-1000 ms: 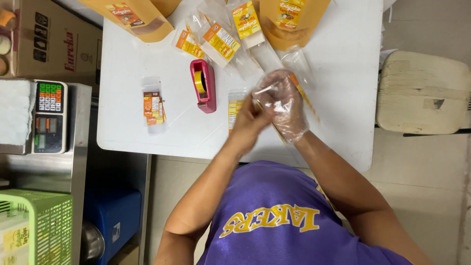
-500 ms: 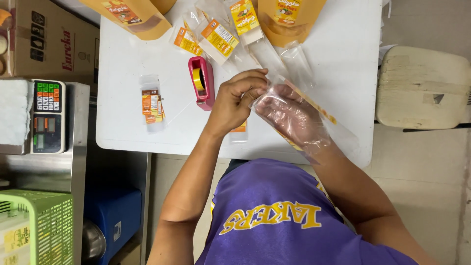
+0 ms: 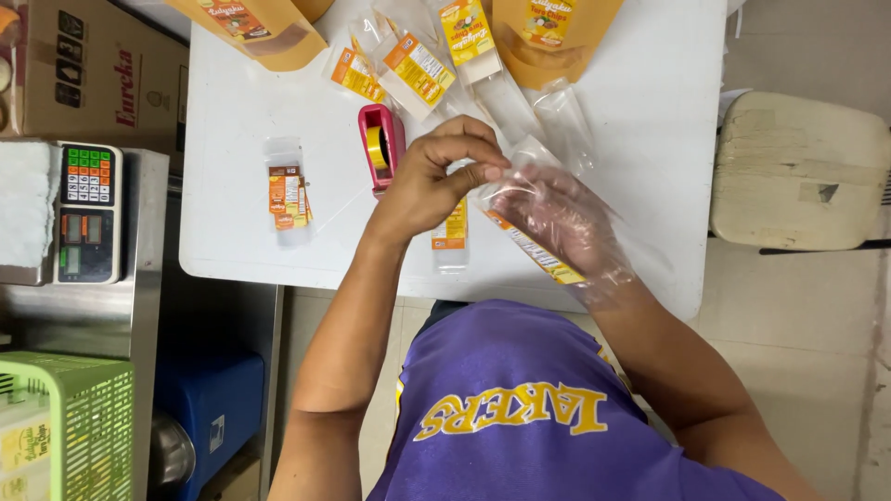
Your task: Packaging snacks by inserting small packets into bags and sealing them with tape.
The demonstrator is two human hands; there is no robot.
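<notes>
My left hand [image 3: 436, 181] is bare and pinches the open edge of a clear plastic bag [image 3: 594, 237] between thumb and fingertips. My right hand [image 3: 557, 218] is inside that bag, fingers stretched out, wrapped in the film up to the wrist. An orange and white label strip [image 3: 538, 252] shows on the bag below the right palm. Both hands hover over the near part of the white table [image 3: 650, 139]. A small labelled clear packet [image 3: 452, 237] lies flat under my left wrist. A pink tape dispenser [image 3: 382, 144] stands just left of my left hand.
Another labelled packet [image 3: 288, 190] lies alone to the left. Several packets [image 3: 418, 65] and two orange pouches [image 3: 264, 28] [image 3: 557, 32] sit at the far edge. Left of the table are a weighing scale [image 3: 88, 213], cardboard box [image 3: 83, 74] and green basket [image 3: 60, 427]. A cream stool [image 3: 798, 172] is right.
Both hands have come lower toward the table's near edge. My right hand has slid deeper into the clear bag, and my left hand has shifted to pinching its opening.
</notes>
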